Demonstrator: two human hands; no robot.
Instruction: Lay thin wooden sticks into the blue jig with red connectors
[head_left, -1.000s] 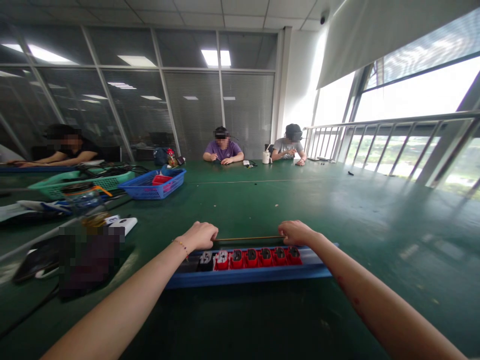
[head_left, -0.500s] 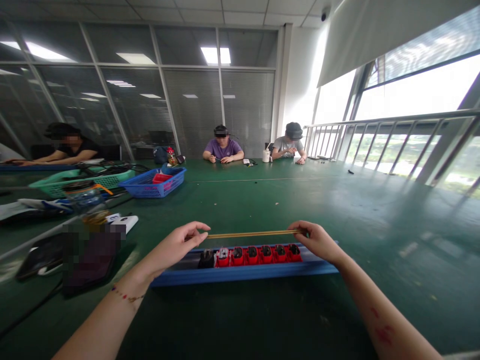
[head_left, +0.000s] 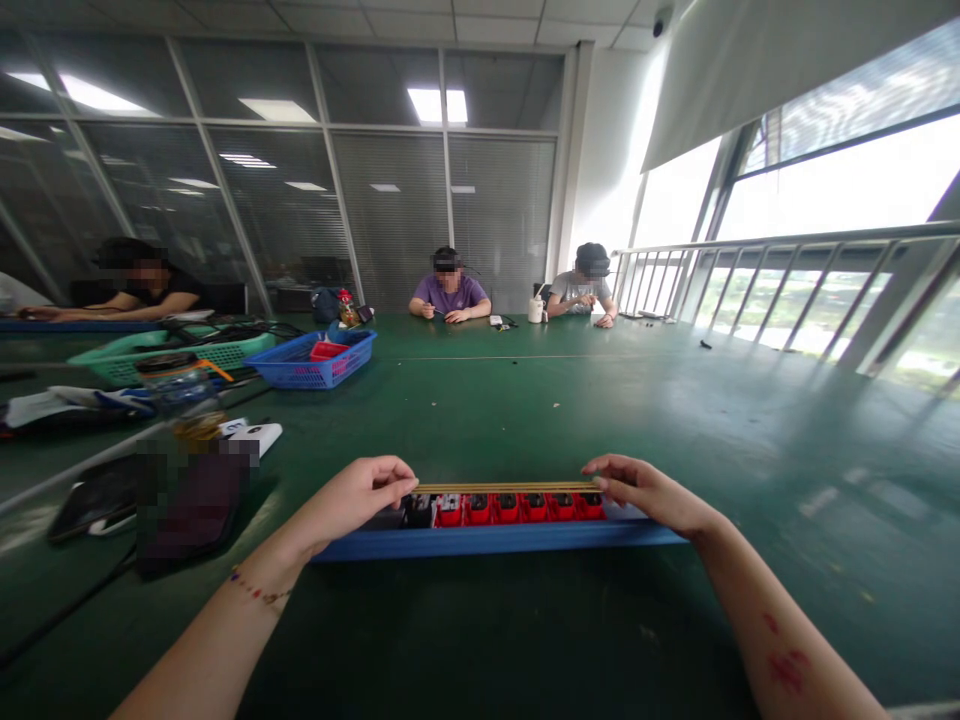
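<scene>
A pair of thin gold-coloured strips (head_left: 504, 487) stretches between my two hands, lying along the far side of a long blue trough (head_left: 495, 543). My left hand (head_left: 371, 490) pinches their left end between thumb and fingers. At the other end, my right hand (head_left: 649, 490) has its thumb and fingertips closed on the strips. Inside the trough, just below them, stands a row of several red blocks with black tops (head_left: 506, 509). A black block (head_left: 418, 511) sits at the row's left end. Whether the strips rest on the trough or hang just above it, I cannot tell.
To the left lie a dark pouch (head_left: 196, 515), a phone (head_left: 105, 495) and a jar (head_left: 180, 395). Further back are a blue basket (head_left: 315, 372) and a green basket (head_left: 112, 365). Several people sit around the green table (head_left: 480, 420).
Both hands have lowered the gold-coloured strips from above the trough to its far side, level with the block tops. The blocks keep their places in the trough.
</scene>
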